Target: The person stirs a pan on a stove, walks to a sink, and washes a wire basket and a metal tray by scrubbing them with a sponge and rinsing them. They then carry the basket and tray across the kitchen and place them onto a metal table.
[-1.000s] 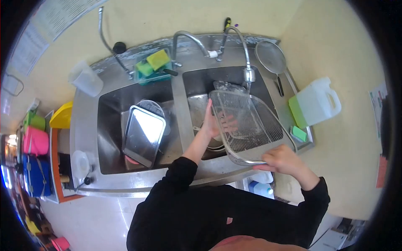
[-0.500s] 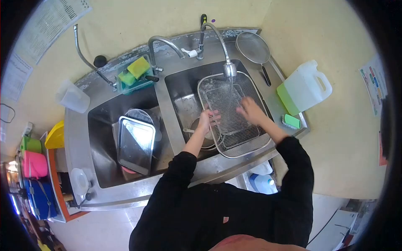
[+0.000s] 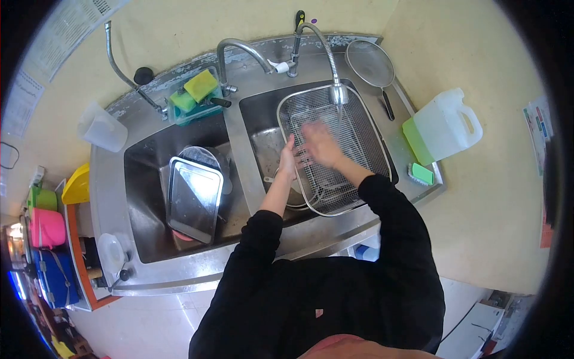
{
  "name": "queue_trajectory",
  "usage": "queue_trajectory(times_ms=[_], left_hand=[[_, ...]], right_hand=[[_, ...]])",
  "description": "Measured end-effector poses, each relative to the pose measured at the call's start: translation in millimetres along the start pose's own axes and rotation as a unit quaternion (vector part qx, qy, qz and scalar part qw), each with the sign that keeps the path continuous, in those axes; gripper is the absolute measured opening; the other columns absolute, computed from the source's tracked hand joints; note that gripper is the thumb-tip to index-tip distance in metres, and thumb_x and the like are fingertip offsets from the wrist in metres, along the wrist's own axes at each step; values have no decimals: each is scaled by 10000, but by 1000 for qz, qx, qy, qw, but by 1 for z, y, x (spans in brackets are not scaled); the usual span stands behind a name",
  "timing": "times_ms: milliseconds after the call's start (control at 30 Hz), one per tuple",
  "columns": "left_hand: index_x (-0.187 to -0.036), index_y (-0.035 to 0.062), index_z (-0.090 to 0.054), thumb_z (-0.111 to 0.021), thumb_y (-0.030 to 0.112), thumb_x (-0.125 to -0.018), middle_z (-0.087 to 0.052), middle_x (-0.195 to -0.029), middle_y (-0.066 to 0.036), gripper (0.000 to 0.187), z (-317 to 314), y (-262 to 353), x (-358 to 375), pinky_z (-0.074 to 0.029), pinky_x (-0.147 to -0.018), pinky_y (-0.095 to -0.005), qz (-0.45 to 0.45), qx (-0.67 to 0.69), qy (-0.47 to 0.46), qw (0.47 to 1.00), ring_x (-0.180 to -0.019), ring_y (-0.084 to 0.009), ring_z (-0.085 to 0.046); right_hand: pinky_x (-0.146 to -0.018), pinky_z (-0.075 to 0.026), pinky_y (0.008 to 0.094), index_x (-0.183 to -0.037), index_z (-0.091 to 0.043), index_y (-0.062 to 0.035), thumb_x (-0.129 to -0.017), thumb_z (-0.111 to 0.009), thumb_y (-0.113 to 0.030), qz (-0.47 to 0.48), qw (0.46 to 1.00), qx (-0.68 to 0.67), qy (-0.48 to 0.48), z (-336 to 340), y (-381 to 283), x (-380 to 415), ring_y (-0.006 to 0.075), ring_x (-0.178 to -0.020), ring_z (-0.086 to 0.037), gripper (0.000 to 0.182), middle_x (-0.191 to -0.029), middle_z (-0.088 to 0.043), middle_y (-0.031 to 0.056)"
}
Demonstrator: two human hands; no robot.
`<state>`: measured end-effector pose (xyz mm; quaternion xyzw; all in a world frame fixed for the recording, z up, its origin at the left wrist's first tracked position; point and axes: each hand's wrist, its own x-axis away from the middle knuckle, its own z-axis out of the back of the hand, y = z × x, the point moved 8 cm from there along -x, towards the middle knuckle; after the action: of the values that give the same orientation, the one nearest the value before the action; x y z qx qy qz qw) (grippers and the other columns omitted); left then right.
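A rectangular wire mesh basket (image 3: 359, 194) lies tilted over the right sink basin. My left hand (image 3: 288, 158) grips its left rim, with the thumb up and the fingers reaching inside over the mesh. Inside the basket, my right hand (image 3: 321, 146) is blurred by motion, palm down with fingers stretched out, close to the left hand's fingertips. It holds nothing that I can see. Above the basket hangs the flexible faucet's spray head (image 3: 338, 94), and a stream of water runs from it. Under the basket's left side, a round pan (image 3: 293, 197) is partly hidden.
The left basin (image 3: 143, 221) holds a dark baking tray (image 3: 194, 200) leaning on a clear round lid. Sponges (image 3: 200, 85) sit in a bin behind. To the right are a strainer (image 3: 371, 64), a jug of green liquid (image 3: 439, 128) and a green brush (image 3: 423, 174).
My right hand has moved left across the basket, toward my left hand. The basket has shifted slightly up and left and sits at a different tilt. My left hand keeps its rim.
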<state>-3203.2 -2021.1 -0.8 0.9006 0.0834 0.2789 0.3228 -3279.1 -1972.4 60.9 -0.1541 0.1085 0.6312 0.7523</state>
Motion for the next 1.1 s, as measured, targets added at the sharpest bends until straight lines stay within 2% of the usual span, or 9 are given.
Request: queue_trajectory(times_ms=[33,167,400,533,633,733,833,967,1100], left_hand=[[-1392,172,-47,-381,557,-834,-399,-1246,-204,756,4,-2,-10,-385,-877,-482,-1,-14,-12,1000,-1069,-349,-462],[-1392,188,-62,-400,580,-813,-403,-1244,-201,776,-8,2,-4,-378,-880,-467,-13,32,11,999,-1064,-337,-465],[-1384,184,-121,-398,583,-814,-366,-1272,-198,749,-13,-7,-5,-364,-896,-497,-13,27,-5,1000,-1103,-377,-430],[-1379,184,-146,-387,587,-816,-307,-1307,-210,733,-24,-17,-9,-353,-904,-519,-2,59,-29,998,-1124,-390,-408],[-1375,178,-154,-394,579,-817,-264,-1327,-225,728,-26,-26,-4,-346,-909,-528,1,75,-49,996,-1121,-398,-406],[-1368,171,-178,-384,580,-819,-278,-1329,-205,715,-25,-23,0,-354,-900,-522,5,78,-54,995,-1114,-390,-415],[-1339,186,-254,-356,580,-830,-373,-1277,-156,651,-22,-22,-7,-391,-849,-484,-2,76,-85,993,-1075,-343,-458],[-1312,182,-312,-323,605,-826,-431,-1248,-122,644,-12,-29,-16,-399,-826,-464,-5,102,-89,991,-1066,-307,-475],[-1288,150,-347,-321,643,-805,-448,-1233,-127,691,-45,-29,-7,-399,-831,-453,0,119,-103,988,-1060,-304,-481]], right_hand=[[-1022,-224,462,-1234,-431,-55,-795,-531,-218,110,988,-90,-53,0,-30,3,323,-1240,-309,479,-1284,-415,147],[-1038,-185,470,-1279,-384,-86,-791,-535,-227,-148,989,-10,27,17,52,0,334,-1265,-269,530,-1325,-375,129],[-1026,-156,530,-1256,-412,-95,-782,-550,-248,33,997,-42,-48,16,10,-6,374,-1256,-267,517,-1338,-363,100],[-1030,-205,472,-1207,-468,-89,-797,-518,-185,-216,965,126,83,28,29,-20,325,-1230,-322,424,-1296,-412,95],[-1039,-174,475,-1201,-474,-60,-803,-496,-165,-6,991,-134,3,-11,7,-33,297,-1237,-318,413,-1301,-410,95],[-1036,-196,466,-1191,-488,-66,-783,-474,-82,-130,990,-4,54,1,23,-33,295,-1212,-359,408,-1283,-430,106],[-1028,-239,426,-1158,-506,-45,-752,-484,-50,-97,984,-136,68,-15,-4,-28,285,-1196,-382,407,-1262,-449,113],[-1017,-279,371,-1120,-529,-31,-709,-517,-52,-108,944,-273,-153,-31,1,-6,285,-1185,-393,412,-1275,-441,114],[-993,-300,358,-1072,-551,-16,-733,-517,-68,-147,983,-104,46,11,16,-17,300,-1159,-421,344,-1234,-473,143]])
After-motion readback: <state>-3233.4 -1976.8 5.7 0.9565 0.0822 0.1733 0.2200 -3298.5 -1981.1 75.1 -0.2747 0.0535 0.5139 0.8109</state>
